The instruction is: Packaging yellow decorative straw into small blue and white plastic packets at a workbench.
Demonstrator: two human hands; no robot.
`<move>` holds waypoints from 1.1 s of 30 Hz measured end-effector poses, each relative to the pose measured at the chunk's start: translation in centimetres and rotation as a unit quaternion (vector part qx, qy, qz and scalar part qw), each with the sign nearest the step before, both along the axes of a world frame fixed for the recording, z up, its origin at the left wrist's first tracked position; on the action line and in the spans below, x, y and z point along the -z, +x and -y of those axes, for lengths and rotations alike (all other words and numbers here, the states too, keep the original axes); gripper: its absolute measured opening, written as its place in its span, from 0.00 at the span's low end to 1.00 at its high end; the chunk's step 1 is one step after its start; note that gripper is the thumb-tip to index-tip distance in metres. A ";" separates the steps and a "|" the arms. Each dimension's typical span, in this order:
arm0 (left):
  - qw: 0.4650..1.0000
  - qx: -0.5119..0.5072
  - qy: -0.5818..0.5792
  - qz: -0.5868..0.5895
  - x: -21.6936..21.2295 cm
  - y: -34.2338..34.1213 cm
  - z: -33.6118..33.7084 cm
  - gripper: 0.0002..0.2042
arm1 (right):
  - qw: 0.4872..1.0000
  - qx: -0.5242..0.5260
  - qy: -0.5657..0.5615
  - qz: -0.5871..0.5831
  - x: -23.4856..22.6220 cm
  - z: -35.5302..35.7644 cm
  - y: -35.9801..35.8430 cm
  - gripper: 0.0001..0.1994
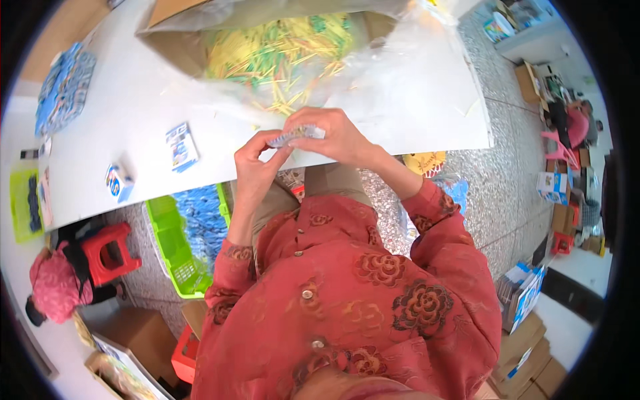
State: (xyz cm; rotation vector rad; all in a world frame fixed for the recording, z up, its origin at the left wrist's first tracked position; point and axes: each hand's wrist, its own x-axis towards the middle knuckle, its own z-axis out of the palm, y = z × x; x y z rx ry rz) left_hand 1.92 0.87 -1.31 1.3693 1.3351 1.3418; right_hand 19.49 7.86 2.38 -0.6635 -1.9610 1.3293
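Observation:
Both of my hands meet at the table's front edge around a small clear plastic packet [298, 135] with pale contents I cannot make out. My left hand [255, 160] pinches its left end between thumb and fingers. At the other end, my right hand [333, 137] grips it with bent fingers. Just beyond them stands an open cardboard box [175, 50] lined with clear plastic. Thin yellow and green sticks [280, 50] fill it, and some spill over the liner toward my hands.
On the white table [230, 150] lie a flat blue-and-white card pack [181, 147], a small box [119, 183] and a blue packet stack [65, 90]. A green basket [175, 243] with blue packets stands below. Other people sit left [61, 283] and far right [579, 123].

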 end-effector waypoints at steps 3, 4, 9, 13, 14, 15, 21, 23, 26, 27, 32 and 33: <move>0.999 0.032 -0.020 0.021 -0.7 1.3 -0.2 0.11 | 0.995 0.029 0.065 0.071 -2.1 1.0 3.7 0.10; 0.998 0.039 -0.032 0.037 -0.7 1.5 -0.2 0.12 | 0.994 0.087 0.038 0.060 -2.5 1.2 5.3 0.10; 0.997 0.059 -0.043 0.024 0.1 1.8 -0.2 0.08 | 0.964 0.265 -0.034 0.017 -0.7 1.6 12.9 0.10; 0.995 0.076 -0.057 0.007 0.2 2.2 -0.3 0.06 | 0.924 0.367 -0.074 0.078 4.7 1.0 16.4 0.10; 0.995 0.084 -0.058 0.005 0.3 2.2 -0.3 0.06 | 0.921 0.374 -0.076 0.076 6.0 1.2 17.0 0.10; 0.995 0.082 -0.064 0.000 0.3 2.2 -0.2 0.06 | 0.915 0.388 -0.094 0.066 6.8 1.2 17.1 0.10; 0.998 0.019 -0.062 0.003 0.6 0.4 0.2 0.06 | 0.890 0.449 -0.077 0.023 7.7 -3.0 20.4 0.10; 0.998 -0.030 -0.059 -0.005 0.6 -1.0 0.5 0.06 | 0.878 0.465 -0.068 0.088 8.6 -4.9 22.7 0.10; 0.993 -0.108 -0.036 -0.015 0.7 -3.2 -0.1 0.06 | 0.890 0.436 -0.118 0.060 9.4 -6.0 25.3 0.13; 0.985 -0.160 -0.014 -0.057 0.8 -4.1 -0.2 0.06 | 0.888 0.446 -0.098 0.061 10.1 -6.2 25.5 0.15; 0.923 -0.342 0.041 -0.174 2.5 -11.5 0.1 0.10 | 0.863 0.475 -0.024 0.171 11.2 -7.6 25.3 0.23; 0.882 -0.378 0.031 -0.279 2.7 -12.8 0.0 0.12 | 0.827 0.500 0.034 0.253 11.3 -7.7 25.2 0.24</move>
